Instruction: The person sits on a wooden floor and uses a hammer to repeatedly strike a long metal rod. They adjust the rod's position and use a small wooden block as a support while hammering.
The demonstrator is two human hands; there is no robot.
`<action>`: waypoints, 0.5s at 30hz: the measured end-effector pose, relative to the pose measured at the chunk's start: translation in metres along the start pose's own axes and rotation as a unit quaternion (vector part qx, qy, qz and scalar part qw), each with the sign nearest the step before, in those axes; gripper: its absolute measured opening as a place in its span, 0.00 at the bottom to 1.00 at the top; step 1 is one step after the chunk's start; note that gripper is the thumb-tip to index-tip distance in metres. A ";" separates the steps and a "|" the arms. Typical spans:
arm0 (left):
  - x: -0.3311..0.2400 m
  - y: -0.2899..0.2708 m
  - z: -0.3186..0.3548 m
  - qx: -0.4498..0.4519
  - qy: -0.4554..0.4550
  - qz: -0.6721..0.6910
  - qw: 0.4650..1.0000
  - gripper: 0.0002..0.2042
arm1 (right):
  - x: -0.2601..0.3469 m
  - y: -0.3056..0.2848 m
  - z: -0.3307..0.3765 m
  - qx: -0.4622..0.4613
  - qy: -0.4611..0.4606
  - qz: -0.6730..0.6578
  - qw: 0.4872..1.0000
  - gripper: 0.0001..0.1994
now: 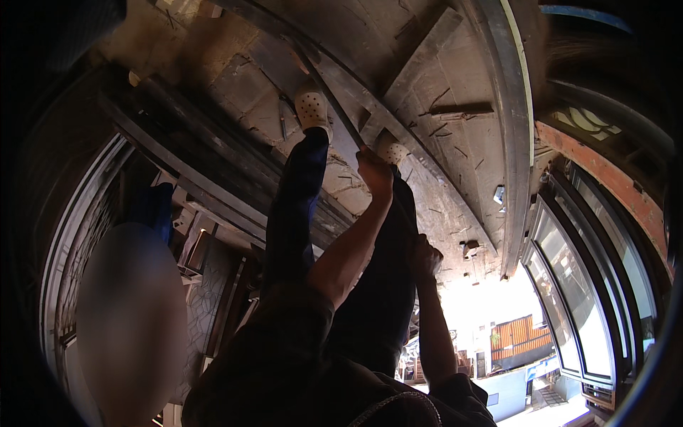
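A long, thin dark bar (334,103) slants across the middle, its far end down by the floor beyond my feet. Its exact kind is hard to make out in the shade. My left hand (375,171) is closed around the shaft, fingers wrapped. Closer to my body, my right hand (427,256) is closed at the near end of the same bar. Near its far part are my light clog (311,107) with round holes and, to the right, my other clog (391,151), partly hidden behind the bar and a long beam (434,160).
Several dark beams (192,174) lie along the left. A plank (423,57) and a pale-edged curved-looking beam (501,92) are ahead and right. A slim two-legged tool (284,117) and scraps litter the floor. Glazed frames (569,285) and an orange beam (601,178) stand right.
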State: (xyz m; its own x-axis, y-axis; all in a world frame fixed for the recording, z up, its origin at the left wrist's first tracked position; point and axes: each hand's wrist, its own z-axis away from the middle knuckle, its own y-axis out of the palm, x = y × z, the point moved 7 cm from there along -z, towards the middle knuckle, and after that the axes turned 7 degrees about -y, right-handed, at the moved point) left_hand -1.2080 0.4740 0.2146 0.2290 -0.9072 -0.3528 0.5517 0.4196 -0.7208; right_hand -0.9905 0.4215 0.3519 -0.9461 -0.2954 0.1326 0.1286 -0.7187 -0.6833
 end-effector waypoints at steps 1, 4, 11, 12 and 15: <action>0.001 0.006 0.001 0.010 0.006 -0.017 1.000 0.20 | -0.006 0.001 -0.005 -0.015 -0.017 -0.025 0.999 0.18; 0.022 0.026 -0.002 -0.006 0.004 -0.025 1.000 0.20 | -0.029 0.024 -0.023 -0.020 -0.039 -0.048 0.998 0.17; 0.067 0.079 -0.018 -0.052 0.106 -0.001 0.993 0.15 | -0.072 0.126 -0.061 -0.084 -0.090 -0.105 0.987 0.10; 0.067 0.085 -0.022 -0.069 0.137 0.025 0.988 0.12 | -0.074 0.141 -0.071 -0.085 -0.077 -0.098 0.989 0.11; 0.099 0.104 -0.035 -0.003 0.216 0.033 0.976 0.08 | -0.090 0.192 -0.085 -0.036 -0.051 -0.127 0.990 0.15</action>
State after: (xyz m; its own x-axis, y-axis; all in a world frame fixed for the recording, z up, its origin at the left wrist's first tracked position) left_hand -1.1560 0.4291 0.0835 -0.0963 -0.7810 -0.6170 0.5415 0.4790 -0.6909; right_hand -0.9060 0.3633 0.1477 -0.9098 -0.1759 0.3759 -0.1347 -0.7317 -0.6682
